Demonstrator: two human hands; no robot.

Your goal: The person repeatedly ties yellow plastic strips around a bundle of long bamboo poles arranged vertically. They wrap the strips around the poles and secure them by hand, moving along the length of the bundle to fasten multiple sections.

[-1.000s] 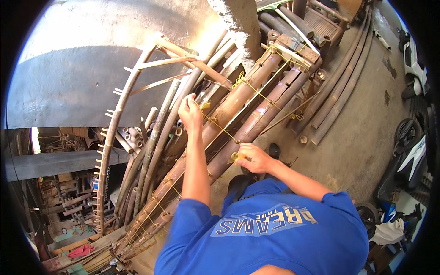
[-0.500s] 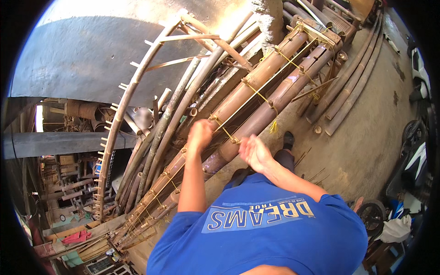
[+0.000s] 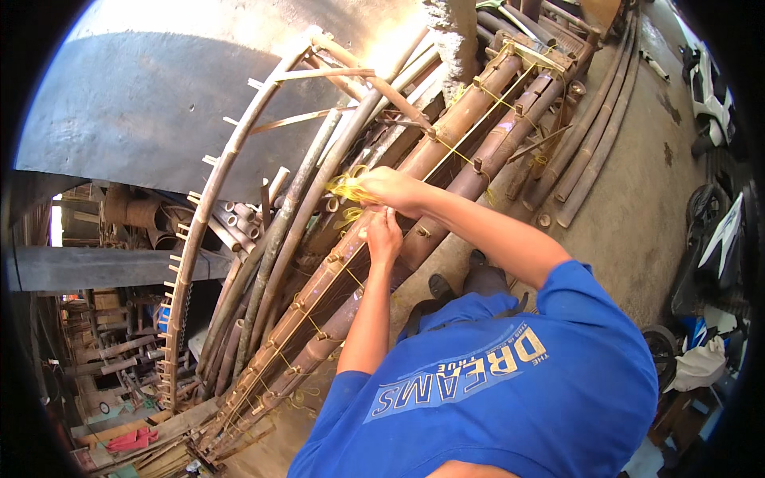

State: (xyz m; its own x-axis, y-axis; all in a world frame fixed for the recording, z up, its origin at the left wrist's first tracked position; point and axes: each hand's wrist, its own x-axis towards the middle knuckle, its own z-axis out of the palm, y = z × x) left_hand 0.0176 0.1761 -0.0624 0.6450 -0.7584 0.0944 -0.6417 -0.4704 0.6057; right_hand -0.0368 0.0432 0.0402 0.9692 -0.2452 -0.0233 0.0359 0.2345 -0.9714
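Two thick brown bamboo poles, a far one [image 3: 472, 105] and a near one [image 3: 468, 182], lie side by side on a slant. Small pegs [image 3: 477, 166] stick out of them, and thin yellow cord is strung across between the pegs. Over the far pole, my right hand [image 3: 392, 190] is closed around a loose bundle of yellow cord [image 3: 347, 188]. Just below it, my left hand [image 3: 383, 237] is closed, its fingertips together at the far pole. Whatever thin strand it pinches is too small to make out.
A curved bamboo frame [image 3: 209, 191] with many short pegs leans at the left wall. Loose bamboo poles [image 3: 299, 215] lie behind the work. More long poles [image 3: 594, 131] rest on the floor at the right, near a parked motorcycle [image 3: 713, 263].
My right hand has moved left across the poles to the far one, where the yellow cord bundle now shows. My left hand has shifted right and down, below the right hand.
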